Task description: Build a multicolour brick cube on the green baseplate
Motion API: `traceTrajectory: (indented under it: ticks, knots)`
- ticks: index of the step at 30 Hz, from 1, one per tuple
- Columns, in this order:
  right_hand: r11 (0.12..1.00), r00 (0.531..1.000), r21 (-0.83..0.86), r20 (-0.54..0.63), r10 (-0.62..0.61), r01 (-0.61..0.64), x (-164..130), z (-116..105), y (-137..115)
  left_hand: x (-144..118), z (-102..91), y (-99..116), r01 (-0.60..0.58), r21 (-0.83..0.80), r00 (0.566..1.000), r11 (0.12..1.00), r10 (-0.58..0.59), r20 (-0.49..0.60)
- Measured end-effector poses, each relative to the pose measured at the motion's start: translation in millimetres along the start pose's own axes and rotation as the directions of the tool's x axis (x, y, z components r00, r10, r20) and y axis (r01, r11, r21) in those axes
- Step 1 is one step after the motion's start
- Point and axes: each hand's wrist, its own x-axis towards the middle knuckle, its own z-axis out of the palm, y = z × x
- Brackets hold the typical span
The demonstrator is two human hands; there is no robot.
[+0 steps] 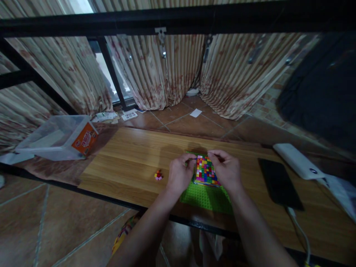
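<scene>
A block of small multicoloured toy bricks [205, 171] sits on a green studded baseplate [204, 196] on the wooden table. My left hand [180, 174] is closed at the block's left side, thumb and index finger bent at its far left corner. On the other side, my right hand [227, 171] is closed too, its fingertips at the far right corner. Whether a single loose brick is between the fingers of either hand is too small to tell. Left of my left hand lies a little pile of loose bricks [158, 175], red, pink and orange among them.
A black phone [280, 183] with a white cable lies at the right, beside a white power bank [299, 161]. At the far left stands a clear plastic bin [55, 137] with an orange label. A black metal bar [178, 20] crosses above, before striped curtains [147, 70].
</scene>
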Motion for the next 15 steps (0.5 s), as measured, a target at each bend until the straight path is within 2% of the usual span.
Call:
traceTrajectory:
  ticks: [5,10,15]
  knots:
    - [1.0,1.0,-0.009,0.007,0.0,0.0,0.1,-2.3,-0.3,5.1,7.1,-1.1,-0.031,-0.01,0.999,0.999,0.031,-0.013]
    - [1.0,1.0,-0.008,0.014,0.0,0.0,0.2,-2.1,-0.7,7.5,8.0,-1.1,-0.004,-0.037,1.0,0.999,0.005,0.019]
    - [1.0,1.0,-0.011,0.026,-0.008,0.009,-2.0,-1.6,-3.8,7.1,10.0,1.5,0.007,-0.047,1.0,0.999,-0.007,0.0]
